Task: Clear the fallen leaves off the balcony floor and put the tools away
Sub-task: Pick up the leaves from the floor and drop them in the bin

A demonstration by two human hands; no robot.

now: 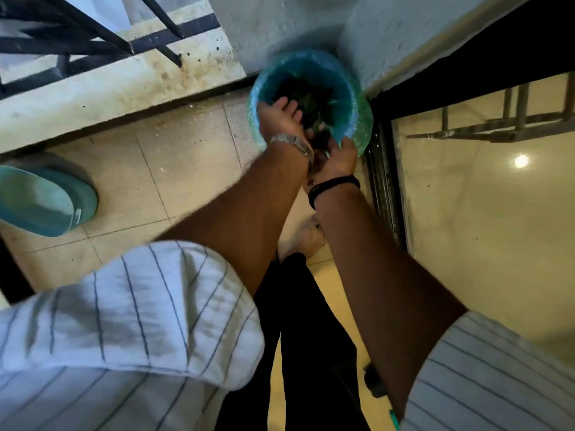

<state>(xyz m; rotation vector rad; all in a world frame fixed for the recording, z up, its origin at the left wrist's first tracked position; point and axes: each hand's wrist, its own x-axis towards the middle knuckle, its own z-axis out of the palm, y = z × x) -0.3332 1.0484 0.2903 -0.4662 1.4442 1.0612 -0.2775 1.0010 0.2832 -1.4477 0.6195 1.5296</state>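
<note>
Leaves [320,136], dark and clumped, sit cupped between both hands over the near rim of the bin [348,98]. Left hand [281,119] has its fingers straight, reaching into the bin; right hand [337,157] curls beneath the clump. More leaves lie inside the bin, which stands in the wall corner. Well left of the bin, a teal basin [43,200] rests on the tiled floor [149,169].
</note>
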